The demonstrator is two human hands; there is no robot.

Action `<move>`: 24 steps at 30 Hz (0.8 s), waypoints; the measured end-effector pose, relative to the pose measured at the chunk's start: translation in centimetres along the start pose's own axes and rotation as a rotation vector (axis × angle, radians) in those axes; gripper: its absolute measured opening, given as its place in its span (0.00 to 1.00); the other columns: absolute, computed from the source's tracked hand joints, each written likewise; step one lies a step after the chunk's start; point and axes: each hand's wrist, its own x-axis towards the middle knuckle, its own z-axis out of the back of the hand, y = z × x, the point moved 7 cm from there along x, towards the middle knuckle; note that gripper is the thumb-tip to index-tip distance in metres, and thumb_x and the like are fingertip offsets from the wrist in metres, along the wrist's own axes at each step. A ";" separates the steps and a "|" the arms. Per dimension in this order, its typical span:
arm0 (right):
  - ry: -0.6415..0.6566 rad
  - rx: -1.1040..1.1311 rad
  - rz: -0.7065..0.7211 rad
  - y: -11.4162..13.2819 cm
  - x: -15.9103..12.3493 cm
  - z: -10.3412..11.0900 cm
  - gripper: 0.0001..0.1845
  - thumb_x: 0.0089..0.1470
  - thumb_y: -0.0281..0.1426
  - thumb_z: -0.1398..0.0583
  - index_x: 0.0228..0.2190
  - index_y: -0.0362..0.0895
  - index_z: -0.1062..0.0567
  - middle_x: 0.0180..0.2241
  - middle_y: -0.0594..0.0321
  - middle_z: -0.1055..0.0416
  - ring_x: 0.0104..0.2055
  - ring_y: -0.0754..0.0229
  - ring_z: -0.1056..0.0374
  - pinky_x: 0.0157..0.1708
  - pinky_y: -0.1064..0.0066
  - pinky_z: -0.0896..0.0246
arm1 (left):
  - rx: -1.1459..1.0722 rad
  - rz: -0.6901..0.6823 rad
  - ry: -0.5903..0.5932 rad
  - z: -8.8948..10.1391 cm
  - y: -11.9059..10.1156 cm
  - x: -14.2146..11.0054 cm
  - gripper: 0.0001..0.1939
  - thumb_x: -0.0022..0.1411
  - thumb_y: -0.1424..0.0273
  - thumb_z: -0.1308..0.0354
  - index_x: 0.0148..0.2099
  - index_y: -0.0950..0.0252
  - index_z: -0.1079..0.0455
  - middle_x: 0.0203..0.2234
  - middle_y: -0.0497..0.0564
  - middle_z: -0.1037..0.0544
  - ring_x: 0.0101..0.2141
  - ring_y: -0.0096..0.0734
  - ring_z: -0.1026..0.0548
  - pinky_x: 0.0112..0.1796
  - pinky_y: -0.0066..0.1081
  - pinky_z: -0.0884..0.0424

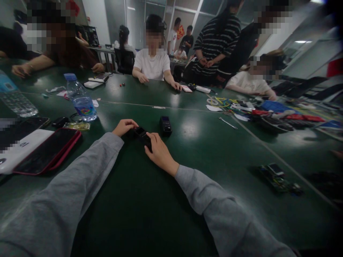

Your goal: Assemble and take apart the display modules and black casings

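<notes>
Between my two hands lies a small black handheld device (141,133), boxy, with a little screen and a row of buttons, tilted across the green table. My left hand (124,127) pinches its far left end with the fingertips. Curled over the near right end is my right hand (161,152), thumb on one side and fingers on the other, hiding part of the casing. A second black device (165,126) of the same look stands just beyond, apart from both hands.
Phones (48,151) and a clear water bottle (81,100) are on the left. At right lie a bare circuit board (277,178), a wrench (228,123) and a heap of cables (233,105). Across the table (187,150) sits a person (152,64) in white; others are around.
</notes>
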 end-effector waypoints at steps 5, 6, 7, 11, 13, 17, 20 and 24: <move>0.007 0.006 -0.015 -0.2 0.0 0.0 0.28 0.59 0.31 0.42 0.58 0.43 0.43 0.52 0.51 0.40 0.51 0.50 0.36 0.50 0.55 0.33 | -0.008 -0.003 0.014 0.0 0.4 0.1 0.06 0.45 0.74 0.43 0.27 0.67 0.26 0.21 0.49 0.23 0.26 0.30 0.26 0.35 0.34 0.28; 0.015 0.012 -0.018 -0.1 -0.1 0.0 0.27 0.58 0.31 0.42 0.57 0.43 0.42 0.51 0.52 0.40 0.50 0.51 0.35 0.49 0.55 0.32 | -0.011 0.000 0.024 0.0 0.5 0.1 0.06 0.45 0.73 0.44 0.28 0.67 0.26 0.21 0.49 0.23 0.26 0.31 0.26 0.35 0.34 0.28; 0.023 0.020 -0.019 0.0 -0.2 0.2 0.27 0.57 0.31 0.41 0.56 0.44 0.42 0.51 0.52 0.39 0.49 0.51 0.35 0.48 0.54 0.32 | -0.013 0.002 0.036 0.0 0.7 0.2 0.07 0.45 0.73 0.44 0.28 0.67 0.26 0.21 0.49 0.24 0.26 0.31 0.26 0.35 0.34 0.29; 0.079 0.103 -0.016 0.6 -2.0 1.1 0.28 0.56 0.31 0.40 0.56 0.47 0.42 0.51 0.54 0.39 0.50 0.52 0.35 0.49 0.55 0.33 | -0.017 0.004 0.058 0.0 1.4 0.4 0.09 0.45 0.72 0.45 0.30 0.67 0.26 0.21 0.48 0.24 0.26 0.31 0.26 0.34 0.32 0.31; 0.136 0.174 -0.026 0.6 -3.5 1.8 0.28 0.57 0.34 0.39 0.57 0.49 0.42 0.52 0.56 0.39 0.50 0.53 0.35 0.50 0.56 0.32 | -0.012 0.002 0.062 0.0 1.7 0.5 0.09 0.45 0.72 0.45 0.30 0.67 0.25 0.21 0.49 0.24 0.26 0.31 0.26 0.33 0.32 0.31; 0.205 0.230 -0.086 -2.0 -7.5 4.5 0.25 0.61 0.36 0.42 0.58 0.53 0.42 0.53 0.56 0.37 0.53 0.55 0.35 0.53 0.61 0.34 | -0.017 -0.002 0.079 0.0 1.8 0.6 0.08 0.47 0.73 0.44 0.31 0.67 0.25 0.22 0.49 0.24 0.27 0.30 0.26 0.34 0.32 0.31; 0.038 0.063 -0.199 -7.3 -11.6 9.8 0.22 0.60 0.41 0.42 0.55 0.53 0.38 0.50 0.53 0.33 0.51 0.53 0.33 0.52 0.60 0.35 | -0.021 -0.004 0.085 0.0 1.8 0.6 0.08 0.48 0.74 0.44 0.31 0.67 0.25 0.22 0.49 0.23 0.27 0.29 0.26 0.33 0.30 0.31; -0.413 -0.425 -0.431 -16.1 -20.5 21.6 0.34 0.54 0.56 0.43 0.56 0.51 0.34 0.46 0.42 0.30 0.46 0.44 0.30 0.42 0.52 0.33 | -0.013 -0.001 0.085 0.0 1.9 0.7 0.08 0.48 0.76 0.44 0.31 0.67 0.25 0.21 0.48 0.23 0.26 0.28 0.26 0.32 0.29 0.32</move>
